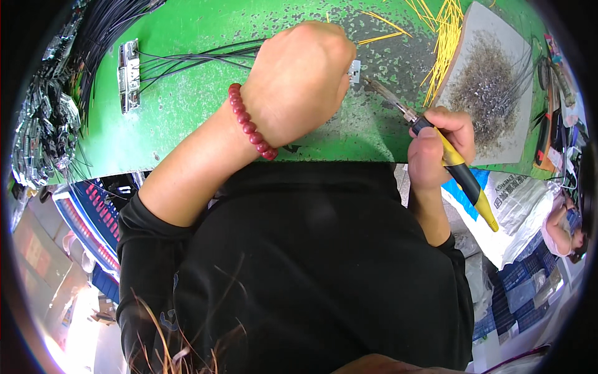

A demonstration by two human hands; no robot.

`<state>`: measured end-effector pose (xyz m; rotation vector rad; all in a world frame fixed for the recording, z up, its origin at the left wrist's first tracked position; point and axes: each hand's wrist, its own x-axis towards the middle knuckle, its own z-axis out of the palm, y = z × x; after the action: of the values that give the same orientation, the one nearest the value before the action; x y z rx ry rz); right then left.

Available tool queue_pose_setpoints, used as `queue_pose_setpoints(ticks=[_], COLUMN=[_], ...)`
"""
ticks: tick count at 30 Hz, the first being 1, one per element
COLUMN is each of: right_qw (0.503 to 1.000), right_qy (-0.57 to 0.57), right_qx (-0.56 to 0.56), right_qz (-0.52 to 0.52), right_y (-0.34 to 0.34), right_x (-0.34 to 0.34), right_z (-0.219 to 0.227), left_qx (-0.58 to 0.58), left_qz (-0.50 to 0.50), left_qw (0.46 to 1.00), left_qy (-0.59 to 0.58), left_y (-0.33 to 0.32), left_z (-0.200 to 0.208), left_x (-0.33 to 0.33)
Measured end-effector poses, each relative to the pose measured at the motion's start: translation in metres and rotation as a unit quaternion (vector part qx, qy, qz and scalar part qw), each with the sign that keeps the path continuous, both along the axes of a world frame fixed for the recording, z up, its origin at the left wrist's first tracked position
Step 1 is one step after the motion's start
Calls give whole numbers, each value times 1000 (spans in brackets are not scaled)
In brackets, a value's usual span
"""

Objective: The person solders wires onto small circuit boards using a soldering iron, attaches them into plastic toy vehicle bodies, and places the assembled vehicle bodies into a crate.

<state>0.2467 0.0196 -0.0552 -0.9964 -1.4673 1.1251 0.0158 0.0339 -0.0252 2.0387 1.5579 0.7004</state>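
My left hand (299, 81), with a red bead bracelet (249, 124) at the wrist, is closed over a small grey connector (354, 70) on the green worktop (187, 124). Thin black wires (205, 57) run from under this hand to the left. My right hand (439, 146) grips a soldering iron (458, 168) with a yellow and black handle. Its metal tip (386, 93) points at the connector and nearly touches it.
A metal connector block (129, 75) lies at the left end of the black wires. Yellow wire pieces (445, 37) are piled at the top right beside a grey pad (492, 87) covered in metal scraps. Bundles of black cables (50, 112) hang at the left edge.
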Motion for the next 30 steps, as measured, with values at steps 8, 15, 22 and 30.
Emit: queue_pose_setpoints(ticks=[8,15,22,30], right_qw=[1000,1000,1000,998], right_qy=[14,-5,-29,-54], right_qx=[8,9,12,24], right_qz=[8,-1,1,9], right_y=[1,2,4,6], right_x=[-2,-4,-5,-7], right_z=[2,2,2,4], left_qx=[5,-5,-34,-48], left_qz=[-7,-19,-40,-42], left_qw=[1000,1000,996,994], left_qy=[4,14,75,86], left_y=[1,2,8,9], left_z=[-2,1,9,13], left_x=[0,-1,0,2])
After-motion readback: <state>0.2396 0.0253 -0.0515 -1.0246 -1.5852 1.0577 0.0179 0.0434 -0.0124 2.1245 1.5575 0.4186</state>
